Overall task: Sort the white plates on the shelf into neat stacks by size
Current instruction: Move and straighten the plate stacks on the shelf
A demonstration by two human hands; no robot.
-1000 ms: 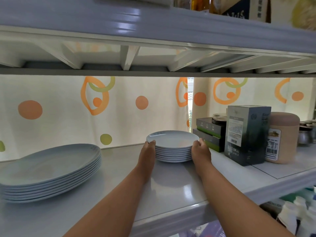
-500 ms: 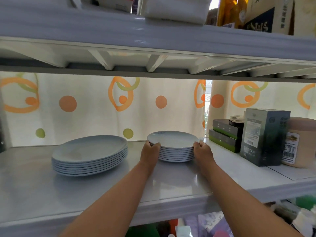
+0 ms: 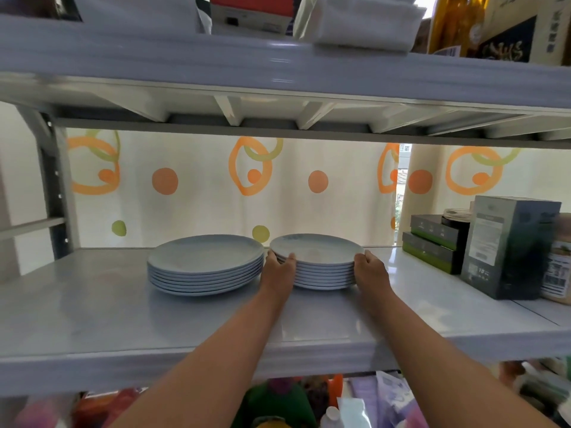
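- Hands: my left hand [image 3: 278,268] and right hand [image 3: 369,270] clasp opposite sides of the small stack [image 3: 316,262].
- Small stack: on the shelf [image 3: 92,316], just beside the large stack [image 3: 205,264].

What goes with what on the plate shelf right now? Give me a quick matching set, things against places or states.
Things:
1. small plate stack
2. large plate stack
3. tall dark box
4. left hand

Places or states:
A. far right of the shelf
B. untouched, left of the other stack
C. gripped on both sides
D. in the gap between the two stacks

Pairs: 1-C, 2-B, 3-A, 4-D. The right hand holds the small stack's other side.
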